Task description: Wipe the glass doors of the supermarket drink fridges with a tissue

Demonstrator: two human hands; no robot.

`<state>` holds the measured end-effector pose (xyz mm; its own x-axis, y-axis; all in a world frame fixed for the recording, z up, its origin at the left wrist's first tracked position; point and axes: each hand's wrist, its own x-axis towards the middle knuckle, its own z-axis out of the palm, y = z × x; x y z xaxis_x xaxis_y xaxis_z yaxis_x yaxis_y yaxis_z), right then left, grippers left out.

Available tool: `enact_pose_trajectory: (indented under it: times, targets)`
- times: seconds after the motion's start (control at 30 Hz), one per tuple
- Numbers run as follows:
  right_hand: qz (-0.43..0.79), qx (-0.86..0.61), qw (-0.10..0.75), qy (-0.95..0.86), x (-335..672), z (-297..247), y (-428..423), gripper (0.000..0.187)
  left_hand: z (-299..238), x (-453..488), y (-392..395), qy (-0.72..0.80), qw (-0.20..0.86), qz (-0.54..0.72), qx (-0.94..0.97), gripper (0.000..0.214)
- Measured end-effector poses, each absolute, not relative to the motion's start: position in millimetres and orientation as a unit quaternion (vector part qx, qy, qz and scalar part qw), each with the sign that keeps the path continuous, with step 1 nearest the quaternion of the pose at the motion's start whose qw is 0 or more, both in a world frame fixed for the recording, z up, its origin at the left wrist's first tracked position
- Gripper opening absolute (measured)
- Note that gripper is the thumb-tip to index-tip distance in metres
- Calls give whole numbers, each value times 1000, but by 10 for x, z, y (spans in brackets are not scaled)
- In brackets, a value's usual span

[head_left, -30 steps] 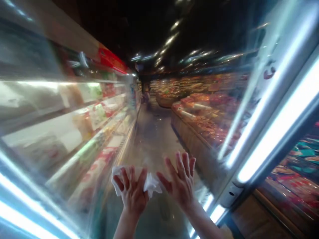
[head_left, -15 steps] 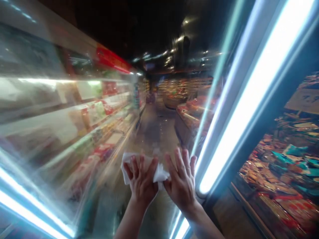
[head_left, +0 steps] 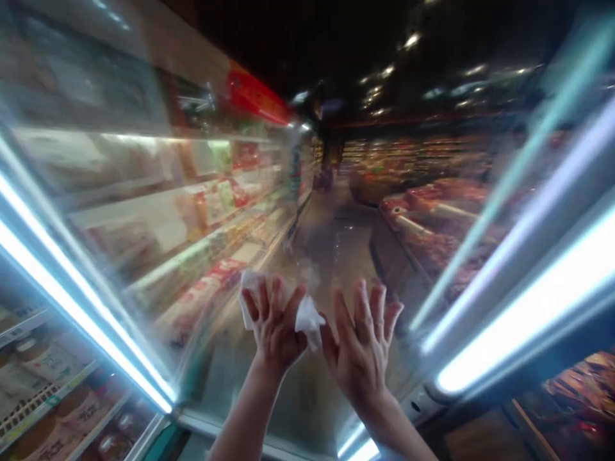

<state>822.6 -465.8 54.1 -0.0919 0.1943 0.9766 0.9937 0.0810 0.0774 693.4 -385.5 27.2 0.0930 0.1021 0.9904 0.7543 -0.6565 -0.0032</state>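
Observation:
My left hand point(head_left: 278, 320) lies with spread fingers over a crumpled white cloth point(head_left: 310, 317), pinning it against a smooth, glass-like surface point(head_left: 307, 397). The cloth shows past the fingertips and beside the thumb; whether it is paper or fabric cannot be made out. Just to the right, my right hand point(head_left: 360, 339) is raised with its fingers apart and nothing in it. Its thumb comes close to the cloth's edge; whether they touch is unclear.
Bright light tubes point(head_left: 519, 307) slant along the right, and more tubes point(head_left: 77, 288) along the left. Packaged goods sit on shelves point(head_left: 48, 378) at lower left. A blurred shop aisle point(head_left: 331, 237) with stocked shelves point(head_left: 206, 211) appears beyond, seen through or mirrored in the surface.
The view has turned left, so the aisle and right-hand tubes sit further right and shelves show at lower left. Both hands appear slightly higher, the right one further from the left.

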Motion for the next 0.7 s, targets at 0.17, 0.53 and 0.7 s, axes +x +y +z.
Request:
enact_pose_trajectory:
  times: [0.17,0.53,0.7]
  targets:
    - [-460,-486,441,-598,7765,425,-4430,78,-51,6367,-3576,-356,264,-564,-697,53]
    - [-480,-487,444,-579,6739,399,-3803,79,-340,4865,-2645,-393,214,-577,-683,60]
    - [-481,-497,392,-606,6308,-158,-3629,83,-765,4398,-2551,-383,181,-579,-696,42]
